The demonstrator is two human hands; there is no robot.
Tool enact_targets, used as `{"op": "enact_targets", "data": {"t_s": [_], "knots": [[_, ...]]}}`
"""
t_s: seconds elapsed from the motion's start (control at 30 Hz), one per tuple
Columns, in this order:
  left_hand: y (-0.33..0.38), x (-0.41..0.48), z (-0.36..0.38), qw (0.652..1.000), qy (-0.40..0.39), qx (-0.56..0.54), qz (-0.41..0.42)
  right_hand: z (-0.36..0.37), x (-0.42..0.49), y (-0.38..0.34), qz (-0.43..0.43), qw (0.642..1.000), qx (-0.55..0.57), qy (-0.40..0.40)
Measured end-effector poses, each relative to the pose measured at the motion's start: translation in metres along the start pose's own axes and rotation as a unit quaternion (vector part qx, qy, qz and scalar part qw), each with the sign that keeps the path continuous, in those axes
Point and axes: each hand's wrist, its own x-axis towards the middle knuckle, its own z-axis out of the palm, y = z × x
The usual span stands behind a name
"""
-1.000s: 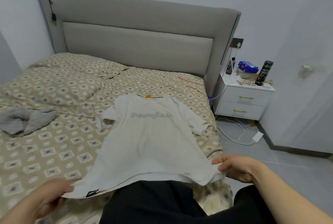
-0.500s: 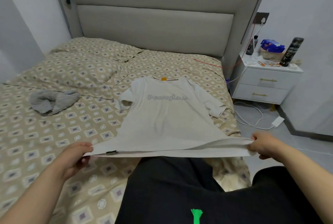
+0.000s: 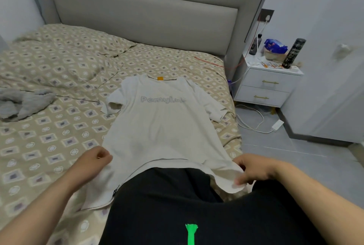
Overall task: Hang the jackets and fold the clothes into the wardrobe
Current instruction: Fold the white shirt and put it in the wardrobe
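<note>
Shirt let down flat on the bed, ready for folding.

The bed [image 3: 59, 126] stretched ahead of both hands; the shirt [image 3: 163, 126] lay face up on it, collar far from the hands, hem right at them; a moment before the hem had hung taut in the air, now it lay slack, so spreading looked done; the right hand [image 3: 254, 172] pinched one hem corner; the left hand [image 3: 94, 159], curled, sat at the opposite edge, well apart, grip unclear.

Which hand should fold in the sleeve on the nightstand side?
Right, probably: the right hand pinches the T-shirt hem on that side, below the sleeve; the left hand grips the opposite edge and would cross the shirt.
</note>
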Motion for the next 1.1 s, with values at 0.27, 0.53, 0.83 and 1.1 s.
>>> {"op": "enact_targets", "data": {"t_s": [0.27,0.53,0.83,1.1], "knots": [[0.116,-0.014,0.073,0.959,-0.161,0.114,0.205,0.009,-0.005,0.015,-0.036,0.967,0.249,0.037],[0.115,-0.023,0.079,0.933,-0.134,0.174,0.286,0.005,-0.011,0.035,0.03,0.879,0.323,0.349],[0.105,-0.036,0.082,0.898,0.009,0.183,0.399,0.01,-0.021,0.03,0.061,0.964,0.015,0.259],[0.109,-0.036,0.081,0.92,0.005,0.179,0.349,0.012,-0.02,0.02,0.128,0.966,-0.056,0.216]]}}
